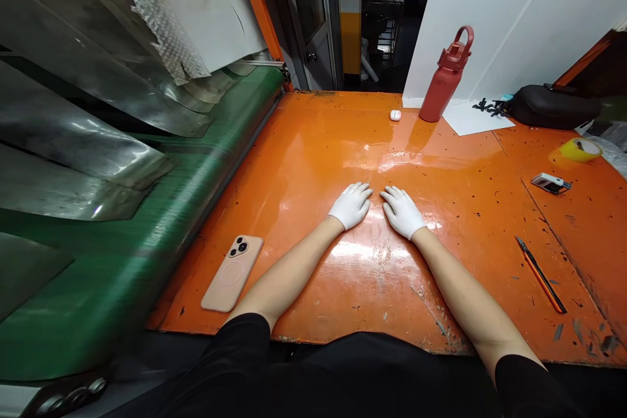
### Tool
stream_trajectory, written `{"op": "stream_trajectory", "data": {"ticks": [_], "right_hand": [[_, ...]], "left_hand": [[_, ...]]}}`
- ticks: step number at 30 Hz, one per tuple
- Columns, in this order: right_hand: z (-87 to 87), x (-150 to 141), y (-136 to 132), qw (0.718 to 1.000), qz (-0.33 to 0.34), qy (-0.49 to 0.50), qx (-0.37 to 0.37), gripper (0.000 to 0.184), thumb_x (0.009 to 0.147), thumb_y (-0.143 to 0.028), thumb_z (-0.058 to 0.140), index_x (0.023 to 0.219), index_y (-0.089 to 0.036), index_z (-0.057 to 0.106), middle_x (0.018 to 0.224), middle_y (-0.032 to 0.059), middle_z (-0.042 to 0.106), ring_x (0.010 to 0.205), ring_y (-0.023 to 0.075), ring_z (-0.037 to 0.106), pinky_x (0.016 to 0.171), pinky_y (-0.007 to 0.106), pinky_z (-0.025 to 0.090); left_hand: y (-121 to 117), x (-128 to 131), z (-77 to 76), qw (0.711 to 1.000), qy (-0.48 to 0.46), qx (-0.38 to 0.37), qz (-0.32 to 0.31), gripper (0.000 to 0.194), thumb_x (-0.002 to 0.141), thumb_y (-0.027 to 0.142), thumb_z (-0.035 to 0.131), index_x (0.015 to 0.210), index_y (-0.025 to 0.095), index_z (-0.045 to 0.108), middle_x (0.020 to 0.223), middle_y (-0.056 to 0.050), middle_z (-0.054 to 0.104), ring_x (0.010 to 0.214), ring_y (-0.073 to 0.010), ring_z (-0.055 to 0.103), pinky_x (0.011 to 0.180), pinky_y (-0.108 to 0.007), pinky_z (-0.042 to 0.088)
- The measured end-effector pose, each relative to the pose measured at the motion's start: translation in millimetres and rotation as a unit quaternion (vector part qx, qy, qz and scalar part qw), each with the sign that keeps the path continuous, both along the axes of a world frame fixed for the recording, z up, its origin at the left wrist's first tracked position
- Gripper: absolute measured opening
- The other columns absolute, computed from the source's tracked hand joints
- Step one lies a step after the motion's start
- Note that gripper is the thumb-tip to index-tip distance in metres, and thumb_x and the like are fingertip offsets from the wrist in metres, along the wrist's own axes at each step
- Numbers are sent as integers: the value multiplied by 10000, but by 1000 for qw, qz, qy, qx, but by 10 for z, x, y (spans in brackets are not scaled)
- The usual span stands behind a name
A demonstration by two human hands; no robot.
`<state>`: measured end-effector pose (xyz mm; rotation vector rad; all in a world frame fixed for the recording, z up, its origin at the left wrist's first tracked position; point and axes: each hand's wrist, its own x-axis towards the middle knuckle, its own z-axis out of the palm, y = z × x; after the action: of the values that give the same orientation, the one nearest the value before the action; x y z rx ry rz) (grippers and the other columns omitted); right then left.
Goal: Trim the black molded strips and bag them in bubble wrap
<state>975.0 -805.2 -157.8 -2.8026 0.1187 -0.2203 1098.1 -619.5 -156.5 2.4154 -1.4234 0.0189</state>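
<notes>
My left hand (351, 205), in a white glove, lies flat on the glossy orange table (304, 170) with its fingers stretched forward. Beside it, a small gap away, my right hand (402, 211) rests the same way in a matching glove. Both are open and hold nothing. A pinkish phone (232, 274) lies face down near my left forearm. Off to the right of my right forearm is a craft knife or similar slim tool with an orange handle (541, 275).
Along the left runs a green conveyor belt (196, 173) under hanging metal-like strips (83, 137). Toward the back stand a red bottle (445, 78) and a small white-pink object (395, 115). At the right are a black case (553, 106), yellow tape roll (580, 149) and small white device (550, 183).
</notes>
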Motion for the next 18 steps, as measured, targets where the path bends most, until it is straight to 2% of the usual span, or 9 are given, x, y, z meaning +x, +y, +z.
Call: {"op": "stream_trajectory", "data": {"ticks": [9, 18], "right_hand": [[-11, -8, -10, 1000, 2, 10, 10, 531, 1078, -334, 336, 1498, -147, 603, 1625, 145, 511, 1552, 322, 411, 1320, 552, 290], [-37, 2, -31, 1000, 9, -3, 9, 519, 1077, -341, 340, 1480, -166, 616, 1608, 147, 529, 1538, 314, 428, 1302, 566, 318]], "left_hand": [[2, 20, -15, 1000, 5, -7, -3, 445, 1069, 286, 420, 1435, 164, 641, 1587, -107, 561, 1518, -279, 462, 1333, -468, 311], [4, 24, 22, 1000, 14, -12, -5, 440, 1059, 278, 438, 1435, 182, 644, 1577, -103, 571, 1509, -272, 474, 1327, -478, 327]]}}
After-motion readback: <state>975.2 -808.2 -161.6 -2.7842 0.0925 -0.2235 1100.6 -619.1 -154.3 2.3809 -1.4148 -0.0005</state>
